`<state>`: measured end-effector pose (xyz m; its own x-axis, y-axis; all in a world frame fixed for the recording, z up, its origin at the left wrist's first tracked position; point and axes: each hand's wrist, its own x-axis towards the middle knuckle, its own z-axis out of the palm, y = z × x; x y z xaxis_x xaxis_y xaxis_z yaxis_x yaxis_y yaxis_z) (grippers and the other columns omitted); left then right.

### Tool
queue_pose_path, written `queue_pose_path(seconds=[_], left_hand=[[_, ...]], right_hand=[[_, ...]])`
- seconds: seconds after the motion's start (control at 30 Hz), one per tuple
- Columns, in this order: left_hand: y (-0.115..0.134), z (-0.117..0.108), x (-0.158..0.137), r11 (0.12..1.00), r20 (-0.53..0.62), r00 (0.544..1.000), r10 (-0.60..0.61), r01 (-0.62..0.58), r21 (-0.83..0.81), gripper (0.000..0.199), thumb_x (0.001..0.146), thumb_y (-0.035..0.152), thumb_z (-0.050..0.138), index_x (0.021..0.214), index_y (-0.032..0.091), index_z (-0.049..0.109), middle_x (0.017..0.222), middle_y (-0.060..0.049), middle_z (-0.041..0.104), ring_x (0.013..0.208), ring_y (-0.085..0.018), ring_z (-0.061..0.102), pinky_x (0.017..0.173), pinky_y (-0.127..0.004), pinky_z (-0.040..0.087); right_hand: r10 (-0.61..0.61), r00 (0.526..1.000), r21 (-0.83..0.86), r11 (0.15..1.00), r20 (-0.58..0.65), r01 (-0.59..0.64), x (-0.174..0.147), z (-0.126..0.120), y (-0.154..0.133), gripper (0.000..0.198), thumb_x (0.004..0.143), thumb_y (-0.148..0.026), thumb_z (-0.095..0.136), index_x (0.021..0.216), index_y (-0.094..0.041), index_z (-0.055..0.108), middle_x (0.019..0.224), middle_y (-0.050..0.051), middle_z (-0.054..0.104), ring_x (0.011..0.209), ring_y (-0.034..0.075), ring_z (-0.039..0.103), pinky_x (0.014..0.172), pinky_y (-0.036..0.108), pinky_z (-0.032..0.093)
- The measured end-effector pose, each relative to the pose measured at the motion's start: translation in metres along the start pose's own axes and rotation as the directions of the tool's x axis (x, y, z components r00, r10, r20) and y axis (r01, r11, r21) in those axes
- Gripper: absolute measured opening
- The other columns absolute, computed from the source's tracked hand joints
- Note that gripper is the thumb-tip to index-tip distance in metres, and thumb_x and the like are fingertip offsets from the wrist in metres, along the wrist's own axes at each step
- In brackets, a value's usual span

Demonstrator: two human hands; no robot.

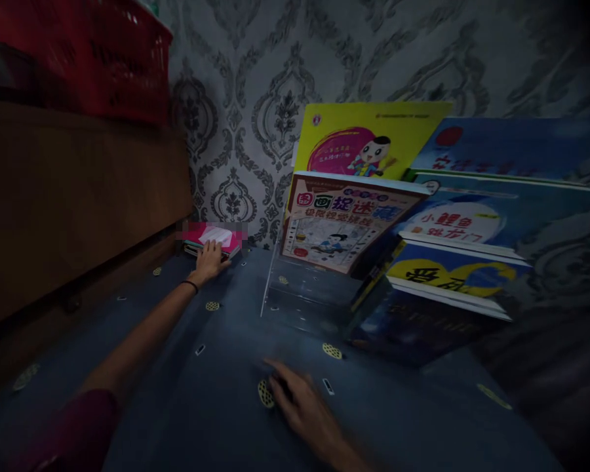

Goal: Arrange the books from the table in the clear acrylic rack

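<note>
My left hand (209,261) reaches far forward, its fingers resting on the near side of a small stack of books with a pink top cover (233,240). The thumb is spread to the right, and I see no grip around the stack. A pale sheet or light patch (215,235) shows on the pink cover. My right hand (302,406) is low over the dark patterned surface, index finger stretched out and nothing held. Ahead of it stands a clear holder (305,298) with a brown-bordered picture book (341,223) and a yellow book (373,134) behind it.
To the right, several more books stand in tiers, including a blue-and-yellow one (452,272) and a teal one (472,210). A wooden panel (78,203) runs along the left, with a red plastic basket (103,59) above it. Patterned wallpaper (246,131) covers the back wall.
</note>
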<state>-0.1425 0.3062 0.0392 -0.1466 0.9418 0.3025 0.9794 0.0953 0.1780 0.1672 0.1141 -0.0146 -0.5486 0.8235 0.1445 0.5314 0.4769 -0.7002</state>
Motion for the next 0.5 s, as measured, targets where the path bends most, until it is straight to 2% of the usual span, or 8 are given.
queue_pose_path(seconds=[0.07, 0.2, 0.5], left_hand=[[0.001, 0.009, 0.010, 1.000, 0.009, 1.000, 0.004, -0.004, 0.031, 0.064, 0.092, 0.042, 0.061, 0.146, 0.016, 0.040, 0.158, -0.021, 0.038, 0.150, -0.038, 0.026, 0.117, -0.057, 0.028], [0.001, 0.018, 0.019, 0.996, 0.006, 1.000, 0.029, -0.029, 0.084, 0.059, 0.094, 0.041, 0.057, 0.146, 0.017, 0.041, 0.155, -0.021, 0.042, 0.148, -0.035, 0.032, 0.117, -0.058, 0.027], [0.000, 0.012, 0.017, 0.982, -0.018, 0.997, 0.078, -0.074, 0.171, 0.041, 0.098, 0.042, 0.050, 0.131, 0.018, 0.054, 0.137, -0.020, 0.059, 0.128, -0.034, 0.052, 0.110, -0.062, 0.031]], right_hand=[[-0.019, 0.999, 0.067, 0.998, -0.028, 0.021, 0.004, 0.005, 0.004, 0.044, 0.100, -0.040, 0.040, 0.128, -0.021, 0.068, 0.108, 0.010, 0.077, 0.096, 0.025, 0.072, 0.090, 0.039, 0.055], [0.017, 0.999, 0.181, 0.983, -0.029, -0.012, 0.007, 0.006, 0.008, 0.045, 0.100, -0.043, 0.039, 0.116, -0.019, 0.073, 0.089, 0.009, 0.077, 0.081, 0.023, 0.072, 0.078, 0.034, 0.056], [0.064, 0.998, 0.241, 0.968, 0.011, -0.065, 0.009, 0.005, 0.011, 0.046, 0.097, -0.043, 0.042, 0.114, -0.017, 0.075, 0.085, 0.010, 0.075, 0.080, 0.024, 0.071, 0.078, 0.036, 0.055]])
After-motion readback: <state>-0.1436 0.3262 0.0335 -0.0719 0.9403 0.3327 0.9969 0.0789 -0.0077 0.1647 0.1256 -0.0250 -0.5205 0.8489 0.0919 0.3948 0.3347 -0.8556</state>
